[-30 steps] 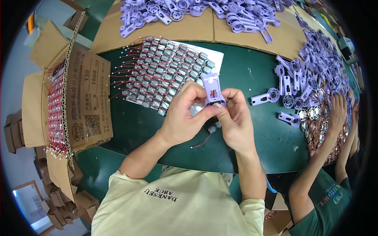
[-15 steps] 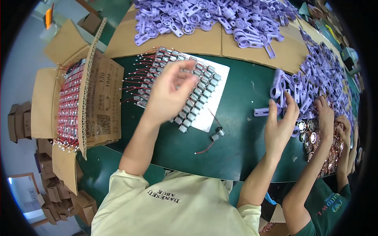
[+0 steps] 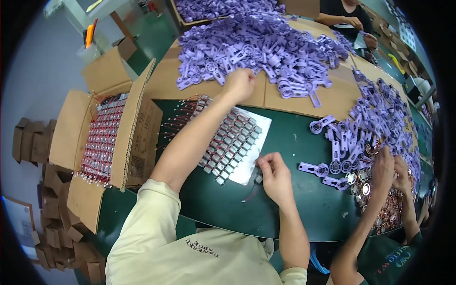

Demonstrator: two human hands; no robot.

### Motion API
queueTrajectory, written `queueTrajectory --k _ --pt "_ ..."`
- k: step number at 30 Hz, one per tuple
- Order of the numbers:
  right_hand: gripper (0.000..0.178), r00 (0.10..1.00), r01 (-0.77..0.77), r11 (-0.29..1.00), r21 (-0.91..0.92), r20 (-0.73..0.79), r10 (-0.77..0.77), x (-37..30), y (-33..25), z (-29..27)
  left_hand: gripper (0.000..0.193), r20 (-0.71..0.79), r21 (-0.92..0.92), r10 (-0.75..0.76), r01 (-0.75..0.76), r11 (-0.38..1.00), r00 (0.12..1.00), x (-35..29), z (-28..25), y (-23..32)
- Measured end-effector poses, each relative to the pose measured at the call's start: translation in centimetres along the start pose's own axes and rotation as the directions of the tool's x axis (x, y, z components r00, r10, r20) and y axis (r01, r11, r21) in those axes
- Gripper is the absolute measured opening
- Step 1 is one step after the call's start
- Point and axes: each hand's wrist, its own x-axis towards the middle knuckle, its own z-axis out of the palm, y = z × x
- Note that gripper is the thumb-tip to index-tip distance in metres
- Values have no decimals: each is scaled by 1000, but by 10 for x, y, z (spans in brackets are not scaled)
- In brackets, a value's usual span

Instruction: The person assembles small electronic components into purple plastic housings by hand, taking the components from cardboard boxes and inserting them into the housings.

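Observation:
My left hand [image 3: 240, 85] is at the near edge of a heap of purple plastic handle-shaped parts [image 3: 266, 45]. Its fingers are curled, and whatever they grip is hidden behind the hand. My right hand [image 3: 276, 179] is low over the green table, thumb and forefinger pinched together. Just beside those fingers lies a small silver motor [image 3: 259, 179] with a red wire; what the fingertips hold is too small to make out. Under my left forearm, rows of similar motors [image 3: 235, 145] with red leads rest on a white sheet [image 3: 259, 152].
An open carton [image 3: 147, 135] packed with wired motors stands at the left. Loose purple parts [image 3: 335, 164] lie at the right. Beyond them a co-worker's hands [image 3: 387, 171] work over copper-coloured pieces [image 3: 380, 213]. Cardboard [image 3: 289, 102] lies under the heap, and another person [image 3: 354, 21] sits across the table.
My left hand has gone from above the motor rows to the purple heap. My right hand has come left from near the loose purple parts to the single motor. The view has tilted up.

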Motion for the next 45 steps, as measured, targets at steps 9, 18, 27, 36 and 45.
queueTrajectory --k 9,18,27,36,45 --pt "11 939 -148 732 665 -137 315 10 10 -13 25 18 63 262 -263 963 965 -11 60 80" --pt "12 941 66 779 623 -300 159 12 7 -17 30 237 -220 -93 147 964 967 -61 -10 54" --pt "12 919 104 955 278 -393 15 -3 -8 5 33 643 -761 19 637 125 765 -190 -67 84" --pt "12 908 217 964 151 -393 -143 -3 -15 10 31 543 -840 22 542 23 840 -203 -59 72" --pt "12 925 186 961 203 -365 -102 -5 -15 11 35 532 -847 -16 532 -10 847 -202 -62 74"
